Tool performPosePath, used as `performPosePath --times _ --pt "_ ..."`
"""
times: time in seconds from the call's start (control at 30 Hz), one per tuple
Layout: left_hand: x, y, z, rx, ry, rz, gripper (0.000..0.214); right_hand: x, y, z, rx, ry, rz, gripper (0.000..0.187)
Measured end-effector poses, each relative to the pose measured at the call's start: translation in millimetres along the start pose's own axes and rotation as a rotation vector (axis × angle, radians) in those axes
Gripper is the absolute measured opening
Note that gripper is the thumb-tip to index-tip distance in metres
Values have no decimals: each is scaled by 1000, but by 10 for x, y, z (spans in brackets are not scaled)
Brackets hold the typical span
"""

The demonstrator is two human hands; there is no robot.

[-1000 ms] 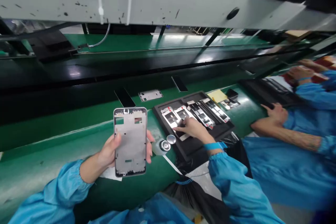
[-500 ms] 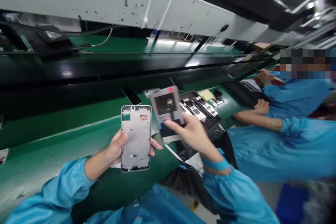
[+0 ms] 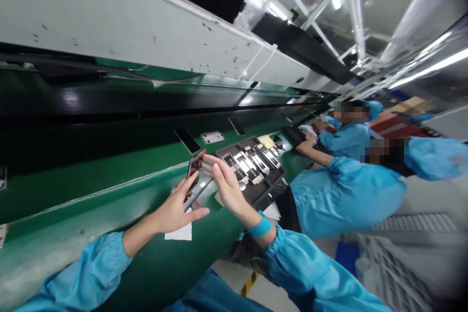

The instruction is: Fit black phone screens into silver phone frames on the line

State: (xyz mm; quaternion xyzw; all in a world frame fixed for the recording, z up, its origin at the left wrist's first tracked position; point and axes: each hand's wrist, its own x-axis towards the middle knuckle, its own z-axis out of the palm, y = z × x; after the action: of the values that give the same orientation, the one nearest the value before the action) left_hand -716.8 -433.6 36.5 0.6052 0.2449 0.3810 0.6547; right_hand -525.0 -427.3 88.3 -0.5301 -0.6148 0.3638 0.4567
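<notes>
My left hand [image 3: 175, 212] grips a silver phone frame [image 3: 195, 195], now seen nearly edge-on above the green bench. My right hand [image 3: 225, 187] holds a thin film-backed part [image 3: 196, 162] against the frame's upper end, fingers pinched on its edge. Both hands meet over the bench just left of a black tray [image 3: 272, 186] that holds several more such parts [image 3: 248, 162] in a row.
A white paper slip [image 3: 180, 232] lies on the green bench [image 3: 91, 204] under my left hand. Another phone frame [image 3: 212, 137] and dark strips rest further back by the black conveyor. Two people in blue coats work at the right, their arms on the bench.
My right hand has carried the part from the tray to the frame in my left hand. The frame has tilted edge-on. My view has swung up and to the right.
</notes>
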Motion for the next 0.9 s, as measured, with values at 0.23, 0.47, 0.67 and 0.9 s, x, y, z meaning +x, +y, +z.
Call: performPosePath --times 0.23,0.47,0.67,0.9 --pt "-13 13 -47 336 -87 -41 117 37 29 140 75 166 -5 48" --pt "-64 77 -38 422 -68 22 101 105 80 39 93 128 -116 42" --pt "-60 209 -106 533 -30 72 90 147 92 -63 100 106 -269 39" --pt "-46 701 -502 56 418 102 73 149 944 88 -226 -83 -116 48"
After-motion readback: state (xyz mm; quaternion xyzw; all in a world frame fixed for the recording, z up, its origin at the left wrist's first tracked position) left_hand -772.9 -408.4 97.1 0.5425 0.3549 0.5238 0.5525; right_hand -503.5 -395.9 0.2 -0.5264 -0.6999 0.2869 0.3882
